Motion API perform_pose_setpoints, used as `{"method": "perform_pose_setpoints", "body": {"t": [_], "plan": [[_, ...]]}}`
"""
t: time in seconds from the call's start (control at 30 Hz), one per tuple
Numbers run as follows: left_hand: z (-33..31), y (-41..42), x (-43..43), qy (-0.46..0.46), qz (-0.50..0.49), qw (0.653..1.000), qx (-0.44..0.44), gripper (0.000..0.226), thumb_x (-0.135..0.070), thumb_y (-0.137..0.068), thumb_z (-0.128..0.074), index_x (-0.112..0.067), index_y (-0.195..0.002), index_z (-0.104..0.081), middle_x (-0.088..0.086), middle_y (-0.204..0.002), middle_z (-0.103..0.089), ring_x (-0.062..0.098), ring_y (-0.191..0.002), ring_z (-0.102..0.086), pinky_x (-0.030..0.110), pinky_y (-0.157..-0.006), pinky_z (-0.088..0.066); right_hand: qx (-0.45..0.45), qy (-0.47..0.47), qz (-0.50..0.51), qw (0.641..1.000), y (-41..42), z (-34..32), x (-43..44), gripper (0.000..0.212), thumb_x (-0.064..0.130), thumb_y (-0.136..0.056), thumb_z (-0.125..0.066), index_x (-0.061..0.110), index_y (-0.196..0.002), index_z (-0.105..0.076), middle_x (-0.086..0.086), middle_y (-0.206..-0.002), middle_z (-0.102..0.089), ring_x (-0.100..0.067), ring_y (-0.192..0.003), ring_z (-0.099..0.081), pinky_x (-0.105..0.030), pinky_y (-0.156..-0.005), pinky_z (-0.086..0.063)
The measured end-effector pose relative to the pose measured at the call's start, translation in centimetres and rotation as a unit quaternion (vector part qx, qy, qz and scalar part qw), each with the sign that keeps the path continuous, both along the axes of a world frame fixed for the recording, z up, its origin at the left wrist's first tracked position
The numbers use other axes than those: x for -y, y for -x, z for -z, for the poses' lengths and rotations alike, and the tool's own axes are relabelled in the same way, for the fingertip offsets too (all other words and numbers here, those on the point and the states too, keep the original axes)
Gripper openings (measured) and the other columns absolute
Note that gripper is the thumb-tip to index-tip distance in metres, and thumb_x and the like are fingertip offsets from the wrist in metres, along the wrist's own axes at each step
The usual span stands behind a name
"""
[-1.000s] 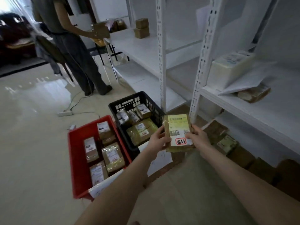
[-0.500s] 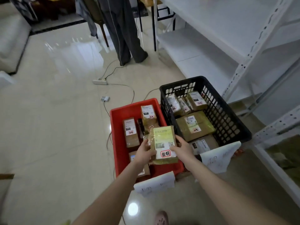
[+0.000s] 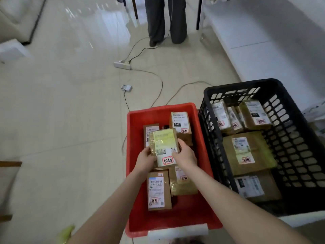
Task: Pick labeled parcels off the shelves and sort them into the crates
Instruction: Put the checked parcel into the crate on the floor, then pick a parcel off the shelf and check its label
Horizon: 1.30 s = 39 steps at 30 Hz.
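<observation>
— Where's the parcel (image 3: 164,147)?
— Over the red crate (image 3: 135,182), left hand (image 3: 146,158) at its 8 o'clock edge, right hand (image 3: 185,155) at 4, fingers curled round it; fingertips hidden beneath, print blurred.
— Room?
— Bare crate bottom at 9 and 6; black crate (image 3: 299,147) just beside at 3.

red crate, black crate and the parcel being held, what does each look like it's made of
Red crate: likely moulded plastic, with smooth solid walls and a slight sheen.
Black crate: probably plastic too, duller, its walls a grid of moulded slots.
Parcel: seems to be brown cardboard wrapped in glossy clear tape that glints yellowish, with a white paper label on top.
</observation>
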<state>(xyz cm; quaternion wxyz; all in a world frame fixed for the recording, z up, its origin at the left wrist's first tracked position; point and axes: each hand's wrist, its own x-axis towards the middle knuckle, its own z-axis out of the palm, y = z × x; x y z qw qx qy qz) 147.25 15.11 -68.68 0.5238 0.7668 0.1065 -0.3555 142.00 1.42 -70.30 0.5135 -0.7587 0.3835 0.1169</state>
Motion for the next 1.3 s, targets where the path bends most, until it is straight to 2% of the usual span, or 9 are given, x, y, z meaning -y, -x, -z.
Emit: {"method": "perform_pose_setpoints", "body": {"t": [0.1, 0.23, 0.3, 0.43, 0.63, 0.8, 0.97, 1.1, 1.3], "plan": [[2.6, -4.0, 0.3, -0.017, -0.018, 0.999, 0.043, 0.041, 0.008, -0.087, -0.047, -0.018, -0.117, -0.057, 0.004, -0.098, -0.071, 0.018, -0.083, -0.071, 0.036, -0.072, -0.059, -0.005, 0.053, -0.053, 0.997, -4.7, 2.1, -0.1, 0.061, 0.014, -0.088, -0.055, 0.030, -0.144, -0.036, -0.002, -0.129, -0.053, -0.021, -0.102, -0.058, -0.023, -0.067, -0.041], [6.3, -8.7, 0.6, -0.032, -0.024, 0.996, 0.074, 0.043, 0.003, -0.086, -0.043, -0.020, -0.119, -0.057, 0.003, -0.105, -0.070, 0.016, -0.090, -0.069, 0.034, -0.077, -0.058, 0.004, 0.033, -0.051, 0.998, -9.7, 5.7, -0.7, 0.055, 0.010, -0.084, -0.054, 0.027, -0.136, -0.044, -0.002, -0.124, -0.057, -0.024, -0.104, -0.059, -0.034, -0.082, -0.051], [8.2, -10.3, 0.7, -0.031, -0.011, 0.997, 0.071, 0.046, 0.002, -0.088, -0.042, -0.014, -0.130, -0.051, 0.006, -0.116, -0.066, 0.019, -0.099, -0.067, 0.039, -0.087, -0.055, 0.005, 0.010, -0.041, 0.999, -11.2, 7.6, -1.1, 0.053, 0.010, -0.082, -0.053, 0.028, -0.131, -0.047, -0.001, -0.117, -0.062, -0.025, -0.097, -0.062, -0.043, -0.082, -0.055], [11.3, -11.9, 0.7, -0.044, 0.013, 0.997, 0.056, 0.058, 0.003, -0.088, -0.041, -0.011, -0.144, -0.035, 0.009, -0.135, -0.054, 0.024, -0.119, -0.056, 0.044, -0.101, -0.046, 0.014, 0.002, -0.042, 0.999, -12.8, 10.6, -1.3, 0.053, 0.012, -0.082, -0.054, 0.028, -0.132, -0.047, 0.001, -0.117, -0.063, -0.024, -0.099, -0.061, -0.036, -0.078, -0.053], [12.9, -12.9, 0.7, -0.033, 0.050, 0.997, 0.053, 0.057, 0.007, -0.087, -0.043, -0.014, -0.140, -0.037, 0.003, -0.132, -0.056, 0.017, -0.116, -0.055, 0.029, -0.098, -0.044, 0.024, -0.038, -0.067, 0.997, -13.8, 12.4, -1.4, 0.062, 0.009, -0.082, -0.055, 0.027, -0.139, -0.039, 0.000, -0.126, -0.058, -0.022, -0.106, -0.057, -0.033, -0.081, -0.049], [12.3, -12.1, 0.6, -0.079, 0.097, 0.988, 0.093, 0.055, 0.001, -0.085, -0.052, -0.014, -0.137, -0.040, 0.006, -0.131, -0.055, 0.020, -0.119, -0.052, 0.027, -0.090, -0.044, 0.036, -0.028, -0.081, 0.996, -12.1, 11.0, -0.9, 0.060, 0.009, -0.078, -0.058, 0.027, -0.133, -0.046, -0.003, -0.125, -0.058, -0.020, -0.099, -0.057, -0.028, -0.069, -0.047], [8.4, -9.7, 1.4, -0.225, 0.252, 0.916, 0.215, 0.070, -0.020, -0.085, -0.063, -0.016, -0.146, -0.028, 0.011, -0.146, -0.034, 0.027, -0.130, -0.041, 0.040, -0.099, -0.043, -0.013, 0.066, -0.075, 0.995, -7.3, 6.7, -0.5, 0.073, 0.015, -0.083, -0.059, 0.020, -0.149, -0.027, -0.003, -0.152, -0.030, -0.024, -0.134, -0.038, -0.038, -0.104, -0.037], [4.3, -6.3, 2.6, -0.258, 0.413, 0.828, 0.278, 0.078, -0.020, -0.086, -0.063, -0.015, -0.150, -0.018, 0.008, -0.154, -0.022, 0.029, -0.133, -0.039, 0.041, -0.093, -0.048, -0.036, 0.124, -0.070, 0.989, -2.0, 2.1, 0.5, 0.074, 0.016, -0.085, -0.057, 0.027, -0.150, -0.024, 0.002, -0.151, -0.029, -0.021, -0.129, -0.044, -0.032, -0.092, -0.043], [-0.5, 0.5, 4.6, -0.259, 0.515, 0.746, 0.334, 0.084, -0.026, -0.082, -0.067, -0.019, -0.151, -0.017, 0.005, -0.156, -0.019, 0.026, -0.134, -0.038, 0.038, -0.090, -0.052, -0.063, 0.214, -0.080, 0.972, 6.3, -3.3, 1.7, 0.073, 0.026, -0.089, -0.058, 0.026, -0.150, -0.020, 0.003, -0.151, -0.025, -0.021, -0.131, -0.036, -0.035, -0.099, -0.040]]}}
